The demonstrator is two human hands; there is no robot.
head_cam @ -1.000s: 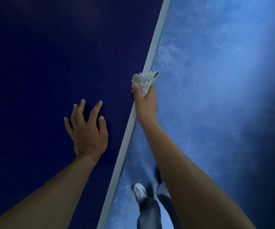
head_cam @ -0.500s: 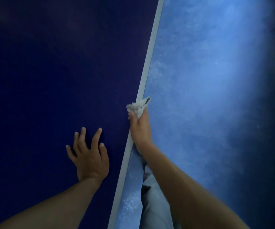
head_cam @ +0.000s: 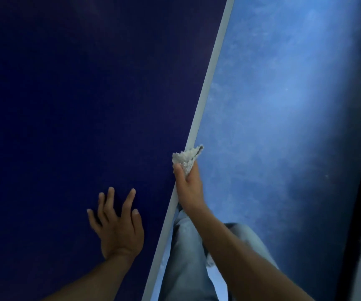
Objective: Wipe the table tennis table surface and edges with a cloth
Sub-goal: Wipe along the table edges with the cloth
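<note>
cloth [head_cam: 185, 158] bunches above right hand's [head_cam: 188, 187] grip, against table edge [head_cam: 205, 83].

Right hand [head_cam: 188, 187], gripping cloth [head_cam: 186, 158], now lower along white table edge [head_cam: 210, 74], nearer person. Left hand [head_cam: 118, 227], flat on table top [head_cam: 66, 105], lower in view by like amount. White shoe gone from view; light trouser leg [head_cam: 186, 257] now fills space under right forearm.

Table [head_cam: 66, 105]: dark blue top, pale edge [head_cam: 210, 70] along its right side.
On top: left hand [head_cam: 118, 227], fingers spread flat.
At edge: crumpled white cloth [head_cam: 186, 158].
</note>
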